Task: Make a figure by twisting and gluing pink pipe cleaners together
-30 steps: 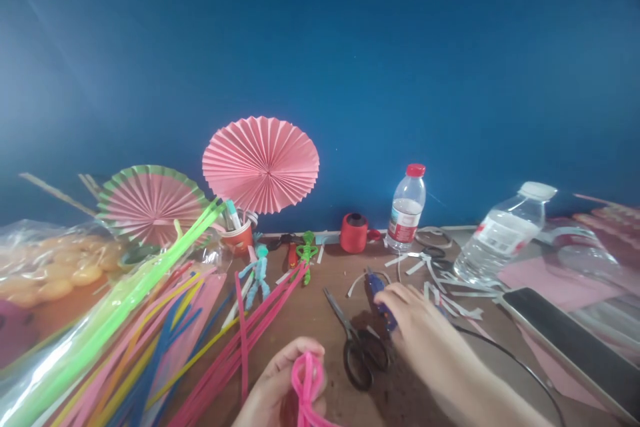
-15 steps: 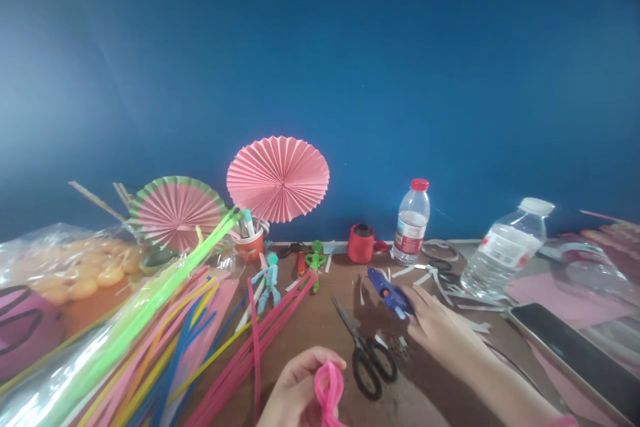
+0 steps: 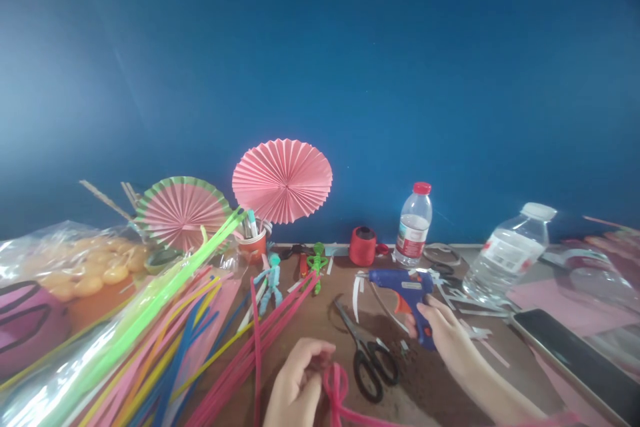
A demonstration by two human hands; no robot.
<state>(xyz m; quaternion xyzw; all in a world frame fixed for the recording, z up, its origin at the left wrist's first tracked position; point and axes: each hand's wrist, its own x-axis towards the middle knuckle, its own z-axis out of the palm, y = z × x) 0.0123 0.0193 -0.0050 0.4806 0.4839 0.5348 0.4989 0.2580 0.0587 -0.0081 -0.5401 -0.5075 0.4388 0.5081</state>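
Right hand (image 3: 447, 335) grasps glue gun (image 3: 411, 285) by handle (image 3: 425, 330), nozzle (image 3: 365, 275) toward nine o'clock, likely keeping trigger (image 3: 401, 305) reachable; left hand (image 3: 297, 380) curled beside pink loop (image 3: 343, 381), cannot tell if pinching.

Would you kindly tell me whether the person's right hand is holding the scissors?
No, the right hand grips the blue glue gun, while the scissors lie on the table.

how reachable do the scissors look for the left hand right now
Probably yes: the scissors lie uncovered just right of the left hand, though the pink loop beside that hand sits partly between and might get in the way.
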